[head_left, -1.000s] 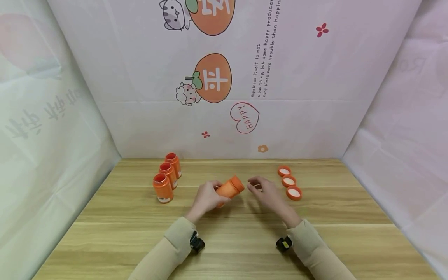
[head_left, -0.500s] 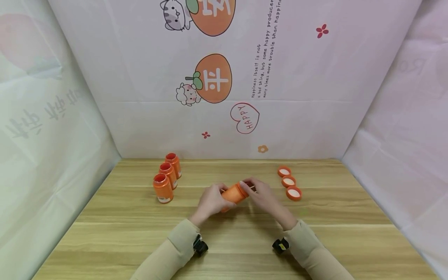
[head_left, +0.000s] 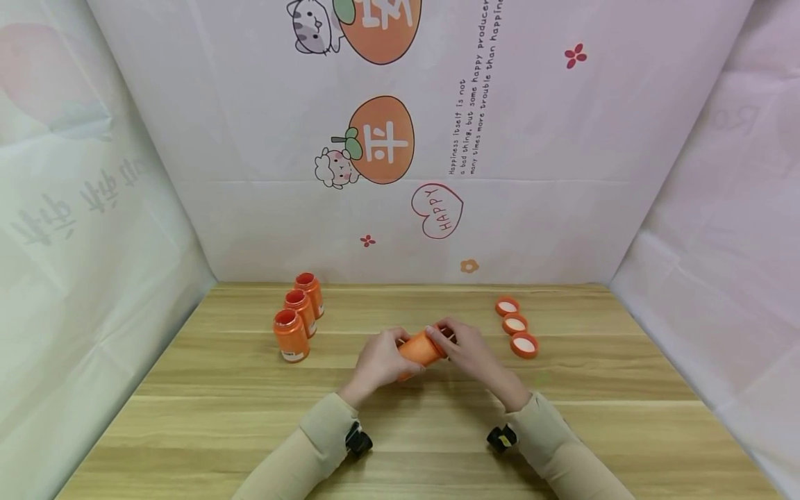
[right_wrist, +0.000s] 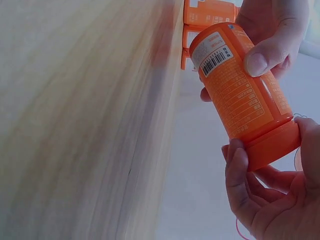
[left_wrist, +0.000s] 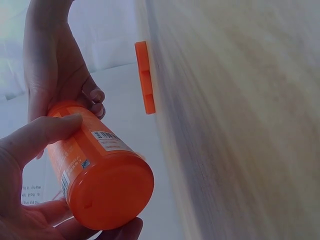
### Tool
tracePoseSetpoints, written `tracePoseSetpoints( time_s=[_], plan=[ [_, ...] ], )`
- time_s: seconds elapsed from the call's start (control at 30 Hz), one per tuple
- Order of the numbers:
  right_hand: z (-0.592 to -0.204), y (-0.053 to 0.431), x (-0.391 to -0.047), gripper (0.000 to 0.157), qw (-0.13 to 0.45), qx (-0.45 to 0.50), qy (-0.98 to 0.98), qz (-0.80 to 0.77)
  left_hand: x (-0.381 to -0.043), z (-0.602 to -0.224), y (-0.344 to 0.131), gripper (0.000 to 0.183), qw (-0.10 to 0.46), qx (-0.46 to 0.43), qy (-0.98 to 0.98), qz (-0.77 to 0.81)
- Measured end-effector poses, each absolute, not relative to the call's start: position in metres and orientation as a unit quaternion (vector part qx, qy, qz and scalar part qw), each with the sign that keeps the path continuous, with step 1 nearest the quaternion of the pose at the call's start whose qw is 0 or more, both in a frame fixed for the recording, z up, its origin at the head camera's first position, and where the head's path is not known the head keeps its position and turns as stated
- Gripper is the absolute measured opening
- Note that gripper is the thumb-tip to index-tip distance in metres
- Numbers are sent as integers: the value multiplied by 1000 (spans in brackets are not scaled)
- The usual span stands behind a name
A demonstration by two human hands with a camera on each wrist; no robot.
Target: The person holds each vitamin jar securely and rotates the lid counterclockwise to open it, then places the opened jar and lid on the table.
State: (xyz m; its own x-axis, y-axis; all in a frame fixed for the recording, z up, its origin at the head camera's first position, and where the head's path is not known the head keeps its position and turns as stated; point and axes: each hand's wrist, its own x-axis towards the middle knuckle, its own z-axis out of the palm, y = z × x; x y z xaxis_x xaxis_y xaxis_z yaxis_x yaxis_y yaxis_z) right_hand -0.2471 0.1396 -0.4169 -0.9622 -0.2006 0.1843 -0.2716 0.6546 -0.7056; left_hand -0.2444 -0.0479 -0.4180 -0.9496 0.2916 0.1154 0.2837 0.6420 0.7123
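Between the two hands an orange plastic bottle (head_left: 420,349) is held tilted above the table, its capped end toward the right. My left hand (head_left: 380,361) grips the bottle's body, thumb along the near side. The right hand (head_left: 465,353) has its fingers and thumb curled round the orange cap (right_wrist: 274,146). In the right wrist view the cap sits on the bottle's neck, and a label with a barcode (right_wrist: 215,59) shows near the base. The bottle's round base (left_wrist: 112,192) faces the camera in the left wrist view.
Several things stand on the wooden table (head_left: 400,444): a row of three uncapped orange bottles at left, the nearest bottle (head_left: 291,337) in front, and three loose caps lying inside-up at right, nearest cap (head_left: 524,345). A printed white sheet (head_left: 531,139) rises behind.
The right hand has come left onto the cap and now grips it. The left hand and bottle have shifted slightly right. The standing bottles and loose caps have stayed put.
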Motion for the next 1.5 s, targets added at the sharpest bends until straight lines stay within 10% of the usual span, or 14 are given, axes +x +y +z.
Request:
tracePoseSetpoints(
  time_s=[1.5],
  plan=[
    [-412,142,-247,34,44,108,-901,417,-240,-416,-43,58,-24,178,908,378]
  ],
)
